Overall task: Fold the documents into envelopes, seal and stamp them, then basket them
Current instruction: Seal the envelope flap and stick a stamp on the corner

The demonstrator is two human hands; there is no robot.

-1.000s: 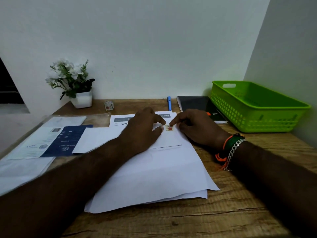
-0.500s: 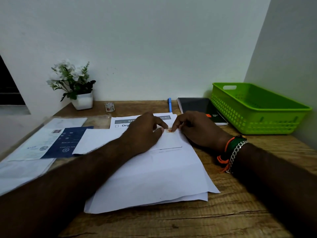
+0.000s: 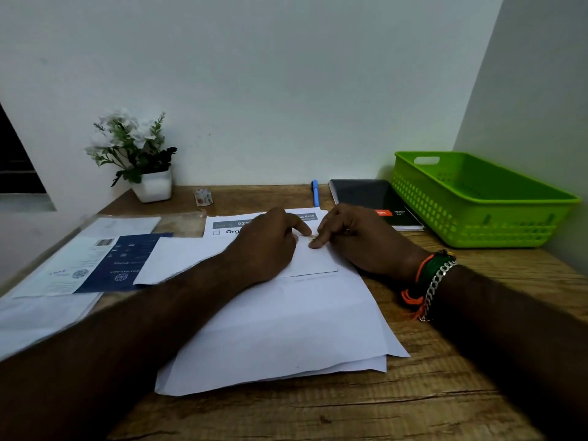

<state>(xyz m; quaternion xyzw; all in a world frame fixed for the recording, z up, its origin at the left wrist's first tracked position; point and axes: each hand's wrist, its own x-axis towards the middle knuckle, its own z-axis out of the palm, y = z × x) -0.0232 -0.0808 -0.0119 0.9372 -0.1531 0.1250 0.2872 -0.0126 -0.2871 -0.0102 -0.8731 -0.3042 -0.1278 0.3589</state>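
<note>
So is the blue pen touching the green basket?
Apart. The head view shows the blue pen lying near the wall, with the black notebook and a stretch of bare desk between it and the green basket.

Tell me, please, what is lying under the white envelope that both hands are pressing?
Under the envelope lie loose white sheets, and a printed form shows past its far edge. The left hand and right hand hide the rest; the stamp is barely visible.

Dim, flat indoor light (no glare), soft focus, wide-angle bending toward the edges.
</note>
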